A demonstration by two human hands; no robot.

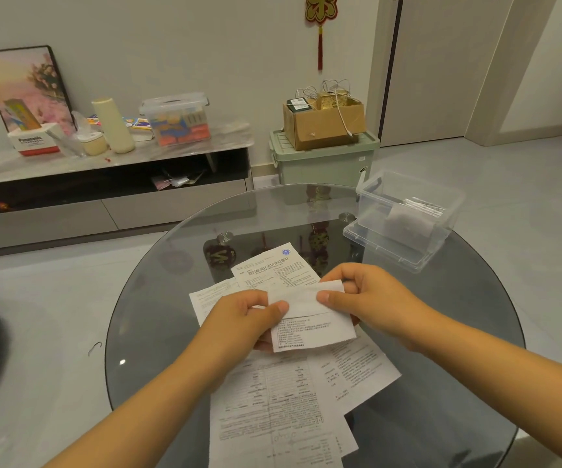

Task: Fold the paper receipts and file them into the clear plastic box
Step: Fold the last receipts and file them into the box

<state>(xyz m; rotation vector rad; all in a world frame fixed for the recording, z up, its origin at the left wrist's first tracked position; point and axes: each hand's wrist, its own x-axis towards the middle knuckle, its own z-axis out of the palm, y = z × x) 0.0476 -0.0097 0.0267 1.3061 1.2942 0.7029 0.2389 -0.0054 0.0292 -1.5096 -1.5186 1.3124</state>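
Receipt held above worktop, long axis near-far, top edge folded toward viewer. Left hand grip pinched on left edge; right hand grip pinched on fold.

The round glass table carries loose printed papers, which lie spread from its centre toward 6 o'clock. At about 2 o'clock, near the edge, stands the clear plastic box, open, resting on its own lid. Some folded papers are inside the box.
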